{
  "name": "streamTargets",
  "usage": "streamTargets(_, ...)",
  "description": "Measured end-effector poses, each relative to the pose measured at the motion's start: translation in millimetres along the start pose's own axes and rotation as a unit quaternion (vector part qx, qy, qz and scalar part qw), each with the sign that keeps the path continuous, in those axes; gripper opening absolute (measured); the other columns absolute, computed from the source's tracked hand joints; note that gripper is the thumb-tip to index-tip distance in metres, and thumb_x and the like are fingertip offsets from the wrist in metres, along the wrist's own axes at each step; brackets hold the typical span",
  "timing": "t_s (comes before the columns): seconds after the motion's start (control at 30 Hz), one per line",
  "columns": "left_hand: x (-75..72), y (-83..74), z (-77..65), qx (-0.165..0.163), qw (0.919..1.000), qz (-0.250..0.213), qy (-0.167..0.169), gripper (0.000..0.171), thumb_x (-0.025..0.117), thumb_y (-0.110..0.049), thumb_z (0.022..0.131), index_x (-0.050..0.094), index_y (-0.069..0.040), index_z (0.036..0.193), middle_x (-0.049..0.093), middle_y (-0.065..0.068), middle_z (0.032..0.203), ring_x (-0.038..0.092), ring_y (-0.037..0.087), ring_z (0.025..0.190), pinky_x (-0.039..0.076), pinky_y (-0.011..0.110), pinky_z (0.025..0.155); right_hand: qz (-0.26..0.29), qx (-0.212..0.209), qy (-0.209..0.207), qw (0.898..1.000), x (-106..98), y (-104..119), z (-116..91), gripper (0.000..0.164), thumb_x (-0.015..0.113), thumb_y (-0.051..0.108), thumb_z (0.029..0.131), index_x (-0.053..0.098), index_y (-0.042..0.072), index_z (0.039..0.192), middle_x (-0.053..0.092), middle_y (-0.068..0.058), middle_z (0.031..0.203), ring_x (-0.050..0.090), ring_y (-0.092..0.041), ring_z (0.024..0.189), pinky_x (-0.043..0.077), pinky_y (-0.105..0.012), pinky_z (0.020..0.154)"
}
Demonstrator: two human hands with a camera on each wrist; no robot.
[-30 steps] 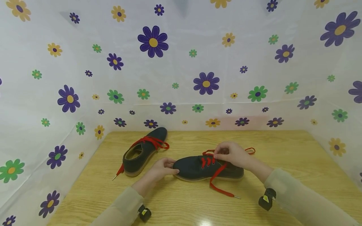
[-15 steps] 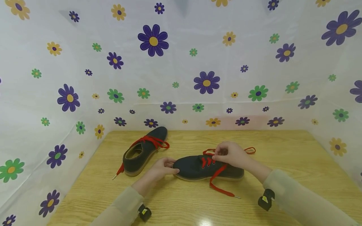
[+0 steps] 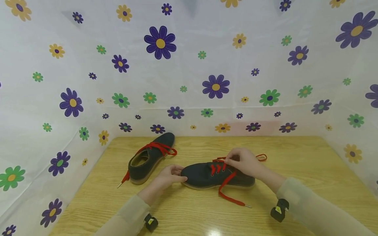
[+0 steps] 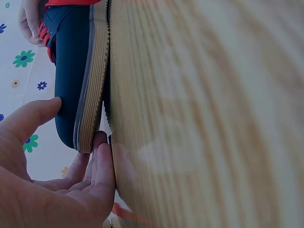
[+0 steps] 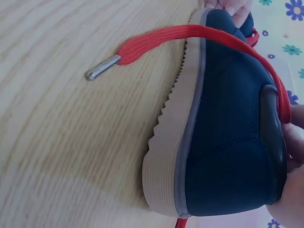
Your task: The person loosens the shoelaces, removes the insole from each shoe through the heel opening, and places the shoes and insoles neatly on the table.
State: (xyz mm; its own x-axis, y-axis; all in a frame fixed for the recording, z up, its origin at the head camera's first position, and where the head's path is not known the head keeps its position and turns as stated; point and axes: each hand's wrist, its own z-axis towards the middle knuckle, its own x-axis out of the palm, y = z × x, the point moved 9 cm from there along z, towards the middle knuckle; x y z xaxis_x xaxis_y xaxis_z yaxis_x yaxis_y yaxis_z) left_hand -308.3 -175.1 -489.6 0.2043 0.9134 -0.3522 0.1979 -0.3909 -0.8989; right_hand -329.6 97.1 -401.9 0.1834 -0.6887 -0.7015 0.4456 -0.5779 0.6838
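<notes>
A dark navy shoe [image 3: 195,175] with red lacing lies across the table, toe to the left. My left hand [image 3: 168,177] holds its toe; in the left wrist view the thumb presses the upper and the fingers [image 4: 102,164] reach under the sole. Over the shoe's opening, my right hand [image 3: 243,162] pinches the red shoelace near the top eyelets; its fingertips partly hide the spot. One loose end of the red shoelace [image 3: 233,201] hangs over the near side onto the table, its metal tip [image 5: 102,68] pointing away from the shoe. Another stretch of lace lies behind the shoe.
A second navy shoe [image 3: 150,168] stands at the back left, its red lace [image 3: 159,147] draped over it and one end trailing on the wooden table [image 3: 189,216]. A white flowered cloth [image 3: 189,65] rises behind and at both sides.
My right hand dips slightly toward the eyelets, then comes back up and to the right with the pinched lace. The left hand stays on the toe.
</notes>
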Motion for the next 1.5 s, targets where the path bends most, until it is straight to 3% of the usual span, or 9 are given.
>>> streamTargets(0.2, 0.2, 0.2, 0.4, -0.001, 1.0, 0.003, 0.0, 0.05, 0.082, -0.01, 0.09, 0.063, 0.001, 0.134, 0.066, 0.019, 0.124, 0.063, 0.032, 0.115, 0.047, 0.051, 0.104, -0.008, 0.004, -0.015, 1.0, -0.2, 0.5, -3.1, 0.01, 0.071, 0.011, 0.102, 0.075, 0.004, 0.096, 0.073, -0.01, 0.097, 0.061, -0.015, 0.086, 0.052, -0.029, 0.078)
streamTargets(0.33, 0.0, 0.6, 0.9, -0.002, 1.0, 0.006, -0.002, 0.05, 0.082, -0.01, 0.09, 0.063, 0.001, 0.134, 0.067, 0.019, 0.125, 0.063, 0.032, 0.115, 0.046, 0.052, 0.104, -0.016, -0.006, 0.005, 1.0, 1.9, 1.9, -2.8, 0.011, 0.067, 0.01, 0.103, 0.073, 0.005, 0.096, 0.071, -0.008, 0.097, 0.058, -0.014, 0.086, 0.051, -0.029, 0.078)
streamTargets(0.6, 0.8, -0.1, 1.5, 0.001, 1.0, 0.006, 0.004, 0.049, 0.082, -0.009, 0.09, 0.063, 0.001, 0.134, 0.067, 0.02, 0.124, 0.064, 0.032, 0.115, 0.047, 0.053, 0.105, -0.02, -0.035, 0.055, 0.998, 6.3, 8.5, -2.5, 0.014, 0.076, 0.015, 0.098, 0.068, 0.01, 0.087, 0.062, 0.0, 0.082, 0.049, -0.008, 0.071, 0.043, -0.023, 0.066)
streamTargets(0.83, 0.8, -0.4, 1.6, 0.003, 1.0, 0.002, 0.005, 0.048, 0.082, -0.009, 0.09, 0.063, 0.002, 0.133, 0.067, 0.019, 0.124, 0.064, 0.031, 0.114, 0.048, 0.052, 0.104, 0.014, -0.012, 0.059, 0.998, 3.6, 2.2, -2.1, 0.011, 0.066, 0.011, 0.105, 0.071, 0.005, 0.097, 0.068, -0.006, 0.095, 0.055, -0.011, 0.083, 0.048, -0.025, 0.076)
streamTargets(1.07, 0.7, 0.1, 1.4, 0.003, 1.0, -0.001, 0.004, 0.047, 0.082, -0.009, 0.09, 0.063, 0.001, 0.133, 0.067, 0.019, 0.123, 0.063, 0.031, 0.114, 0.048, 0.051, 0.104, 0.034, 0.014, 0.043, 0.998, 2.9, -2.7, -1.0, 0.015, 0.058, 0.011, 0.109, 0.067, 0.0, 0.105, 0.065, -0.008, 0.094, 0.052, -0.014, 0.083, 0.046, -0.026, 0.075)
streamTargets(1.2, 0.5, 0.2, 1.7, 0.004, 1.0, 0.003, 0.003, 0.047, 0.082, -0.009, 0.09, 0.064, 0.002, 0.133, 0.067, 0.019, 0.123, 0.063, 0.031, 0.114, 0.048, 0.051, 0.104, 0.005, 0.003, 0.05, 0.999, 4.8, 0.2, -1.4, 0.013, 0.062, 0.012, 0.106, 0.068, 0.006, 0.096, 0.065, -0.004, 0.092, 0.053, -0.013, 0.082, 0.047, -0.027, 0.077)
streamTargets(1.33, 0.5, 0.1, 1.6, 0.003, 1.0, 0.006, 0.003, 0.048, 0.082, -0.009, 0.09, 0.063, 0.002, 0.133, 0.067, 0.019, 0.123, 0.064, 0.031, 0.114, 0.048, 0.051, 0.104, -0.033, -0.031, 0.057, 0.997, 7.9, 7.1, -3.4, 0.019, 0.072, 0.02, 0.101, 0.063, 0.011, 0.086, 0.058, 0.001, 0.082, 0.049, -0.009, 0.073, 0.042, -0.025, 0.069)
streamTargets(1.5, 0.2, -0.4, 0.8, 0.002, 1.0, 0.005, 0.001, 0.048, 0.082, -0.009, 0.09, 0.063, 0.001, 0.133, 0.067, 0.019, 0.123, 0.064, 0.032, 0.115, 0.047, 0.052, 0.105, -0.028, -0.034, 0.058, 0.997, 8.1, 6.4, -4.0, 0.02, 0.075, 0.02, 0.098, 0.062, 0.012, 0.086, 0.055, 0.003, 0.083, 0.047, -0.008, 0.073, 0.04, -0.023, 0.068)
